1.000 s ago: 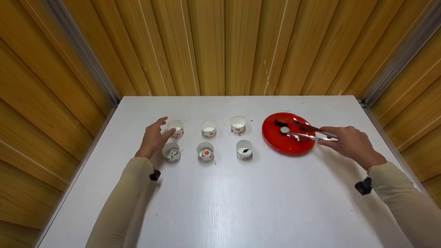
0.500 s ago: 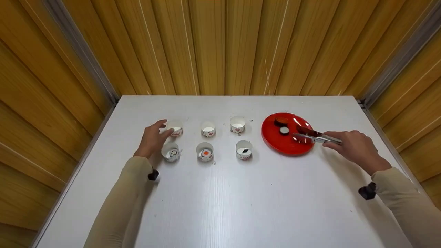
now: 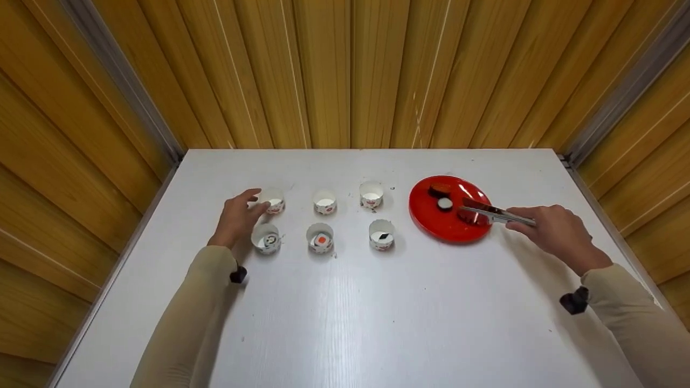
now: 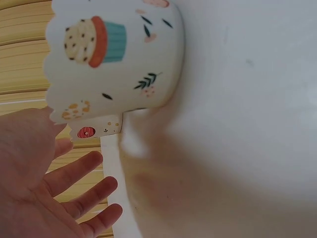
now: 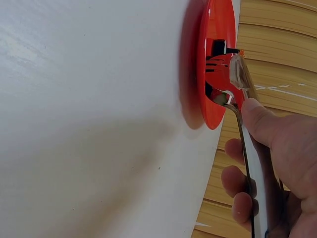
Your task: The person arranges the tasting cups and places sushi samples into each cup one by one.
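My right hand (image 3: 552, 233) grips metal tongs (image 3: 501, 216), whose tips are over the red plate (image 3: 428, 223). In the right wrist view one tong end is forked like a fork. On the plate sit a small round sushi roll (image 3: 444, 203) with a white top and dark sides, and a dark piece with an orange-brown top (image 3: 440, 189). The tong tips stand just right of the roll. My left hand (image 3: 234, 220), fingers spread, is beside the back-left paper cup (image 3: 274, 203); contact is unclear. The left wrist view shows a cupcake-print paper cup (image 4: 143, 84) close by.
Several paper cups stand in two rows. In front, the left cup (image 3: 266, 245) holds a dark-and-white piece, the middle cup (image 3: 321, 248) an orange-and-white one, and the right cup (image 3: 381, 245) something with a black diamond. Wood-patterned walls (image 3: 350, 75) enclose the white table (image 3: 345, 318).
The tongs have pulled back to the right, away from the round sushi roll, and their arms have come closer together. My left hand has barely moved.
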Available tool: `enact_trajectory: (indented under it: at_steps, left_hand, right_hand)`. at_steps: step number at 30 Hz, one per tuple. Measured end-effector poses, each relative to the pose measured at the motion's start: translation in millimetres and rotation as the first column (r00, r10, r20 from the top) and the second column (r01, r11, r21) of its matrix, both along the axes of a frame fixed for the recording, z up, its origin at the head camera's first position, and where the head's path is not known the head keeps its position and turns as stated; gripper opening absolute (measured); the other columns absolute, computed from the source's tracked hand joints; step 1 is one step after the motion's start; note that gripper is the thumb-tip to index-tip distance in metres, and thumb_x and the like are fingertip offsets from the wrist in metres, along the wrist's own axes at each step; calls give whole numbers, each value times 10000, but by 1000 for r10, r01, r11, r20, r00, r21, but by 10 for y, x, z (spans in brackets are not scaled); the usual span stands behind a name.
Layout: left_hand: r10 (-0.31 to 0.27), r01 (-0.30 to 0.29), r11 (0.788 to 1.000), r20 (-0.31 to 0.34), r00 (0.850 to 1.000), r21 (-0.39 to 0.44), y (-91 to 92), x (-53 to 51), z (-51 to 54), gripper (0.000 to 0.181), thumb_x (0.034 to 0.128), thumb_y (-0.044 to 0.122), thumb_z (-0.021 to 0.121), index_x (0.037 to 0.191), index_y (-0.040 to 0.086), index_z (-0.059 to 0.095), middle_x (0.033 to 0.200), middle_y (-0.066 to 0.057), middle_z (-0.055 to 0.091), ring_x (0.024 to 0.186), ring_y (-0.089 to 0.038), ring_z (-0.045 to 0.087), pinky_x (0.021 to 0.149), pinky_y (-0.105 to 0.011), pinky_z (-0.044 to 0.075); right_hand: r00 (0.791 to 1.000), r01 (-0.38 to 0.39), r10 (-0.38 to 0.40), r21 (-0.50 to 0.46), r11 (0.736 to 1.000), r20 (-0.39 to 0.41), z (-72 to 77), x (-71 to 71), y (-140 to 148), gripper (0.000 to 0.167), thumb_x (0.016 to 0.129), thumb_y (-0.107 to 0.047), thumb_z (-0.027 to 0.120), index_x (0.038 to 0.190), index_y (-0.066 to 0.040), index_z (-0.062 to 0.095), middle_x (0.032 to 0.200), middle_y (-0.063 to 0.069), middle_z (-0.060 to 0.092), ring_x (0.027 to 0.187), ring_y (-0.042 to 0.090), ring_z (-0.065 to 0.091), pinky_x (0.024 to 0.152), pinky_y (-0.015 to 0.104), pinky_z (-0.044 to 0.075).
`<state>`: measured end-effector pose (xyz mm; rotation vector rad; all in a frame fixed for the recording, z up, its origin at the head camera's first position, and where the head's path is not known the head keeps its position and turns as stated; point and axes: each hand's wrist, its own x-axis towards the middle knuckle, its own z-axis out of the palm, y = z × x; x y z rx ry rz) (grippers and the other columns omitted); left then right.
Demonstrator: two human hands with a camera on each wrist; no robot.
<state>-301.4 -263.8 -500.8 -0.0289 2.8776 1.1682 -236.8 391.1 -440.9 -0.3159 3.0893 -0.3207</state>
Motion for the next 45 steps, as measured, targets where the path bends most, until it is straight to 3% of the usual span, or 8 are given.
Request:
enact_trajectory:
  at_steps: [11,20,30,35,41,45]
  left_hand:
    - [14,-14,1000,-8,1000,13,-35,26,-17,565,1041,407,607,1526,149,475,1398,-160,579,1257,-358,544,1078,-560,418]
    - [-15,14,1000,-104,994,-8,-68,48,-34,520,1044,333,622,1483,77,516,1315,-206,643,1154,-361,616,1007,-535,473]
    - [20,-20,1000,-64,998,1,-96,63,-42,526,1037,343,633,1484,91,515,1350,-178,634,1188,-346,579,1040,-534,449]
    - [19,-19,1000,-61,998,7,-67,68,-49,524,1034,332,640,1486,96,516,1344,-155,638,1182,-335,577,1031,-532,458]
    - [34,-33,999,-32,999,18,-16,30,-45,525,1023,342,656,1486,132,524,1347,-128,629,1193,-325,565,1038,-528,457]
    - [25,-25,1000,-32,999,14,18,-1,-33,512,1019,331,664,1473,127,542,1337,-128,628,1196,-325,572,1031,-517,469]
  right_hand:
    - [1000,3,-3,-14,1000,-6,-14,-22,-45,456,942,-350,758,1336,-128,698,668,-3,592,581,215,397,491,335,338]
    - [999,-27,27,0,1000,-47,-7,-35,-63,425,944,-288,757,1334,-129,700,614,-12,519,583,203,392,485,329,314]
    - [998,-52,54,27,998,-40,50,-53,-109,425,945,-318,755,1326,-137,707,648,-18,560,598,208,413,484,326,344]
    - [996,-70,73,62,996,-54,128,-66,-148,414,944,-309,755,1315,-131,713,683,11,605,605,215,424,480,327,357]
    - [991,-108,113,64,992,-75,305,-115,-289,378,946,-282,757,1293,-133,727,915,141,750,633,218,471,494,328,387]
    - [983,-155,160,55,986,-89,434,-166,-435,364,951,-269,755,1295,-153,731,935,127,764,632,212,487,506,331,395]
